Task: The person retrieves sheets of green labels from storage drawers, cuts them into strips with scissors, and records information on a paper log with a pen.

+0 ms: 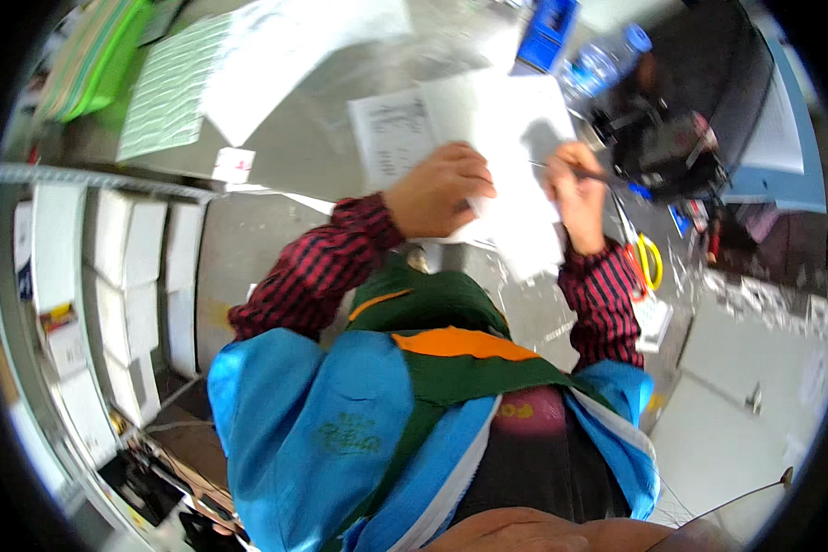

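1. Pressing flat, the left hand [437,189] pins the white sheet [506,147] on the desk [313,138]
2. Closed right hand [575,189] grips a pen [575,170] (pointing rightward), above the sheet's right edge

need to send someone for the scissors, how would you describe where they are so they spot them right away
Start at the grey worktable and find the right hand holding a pen over white paper. Just right of that red checked sleeve lie the scissors, the only thing there with yellow loop handles.
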`<state>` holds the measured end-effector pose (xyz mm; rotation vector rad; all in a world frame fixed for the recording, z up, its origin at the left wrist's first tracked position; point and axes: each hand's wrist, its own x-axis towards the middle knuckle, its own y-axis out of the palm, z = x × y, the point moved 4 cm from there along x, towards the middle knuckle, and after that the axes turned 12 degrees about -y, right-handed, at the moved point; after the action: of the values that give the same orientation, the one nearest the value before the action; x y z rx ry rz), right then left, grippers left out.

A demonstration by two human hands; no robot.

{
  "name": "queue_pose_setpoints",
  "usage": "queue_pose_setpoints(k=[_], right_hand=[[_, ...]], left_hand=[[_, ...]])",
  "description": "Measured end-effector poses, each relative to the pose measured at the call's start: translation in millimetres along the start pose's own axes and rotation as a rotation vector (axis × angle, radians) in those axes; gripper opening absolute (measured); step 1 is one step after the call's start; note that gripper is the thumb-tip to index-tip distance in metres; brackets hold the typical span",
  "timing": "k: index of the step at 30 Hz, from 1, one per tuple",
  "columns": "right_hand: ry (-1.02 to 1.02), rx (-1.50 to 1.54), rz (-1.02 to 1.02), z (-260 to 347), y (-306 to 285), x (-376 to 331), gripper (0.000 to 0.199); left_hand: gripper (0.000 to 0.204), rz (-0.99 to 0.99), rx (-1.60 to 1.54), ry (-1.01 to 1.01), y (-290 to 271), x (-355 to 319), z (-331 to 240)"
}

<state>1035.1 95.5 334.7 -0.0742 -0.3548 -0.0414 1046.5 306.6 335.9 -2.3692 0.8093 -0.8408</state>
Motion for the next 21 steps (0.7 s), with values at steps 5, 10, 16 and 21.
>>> queue_pose_setpoints(k=[5,10,16,21], right_hand=[[-0.175,0.106,-0.244,14.0,-18.6,-0.3,0.015],[-0.176,0.081,-0.356,10.2,-28.5,-2.6,0.02],[-0.179,0.066,-0.16,14.9,-16.6,-0.4,0.023],[-0.157,-0.028,-0.103,19.6,-9.6,-1.6,0.022]], left_hand=[[0.032,-0.197,0.122,0.045,-19.6,1.6,-9.5],[0.031,-0.49,0.319,0.104,-103.1,6.4,-56.3],[0.022,-1.218,0.657,0.107,-238.1,-38.2,-70.7],[0.027,-1.305,0.573,-0.194,-331.3,-77.6,-51.2]])
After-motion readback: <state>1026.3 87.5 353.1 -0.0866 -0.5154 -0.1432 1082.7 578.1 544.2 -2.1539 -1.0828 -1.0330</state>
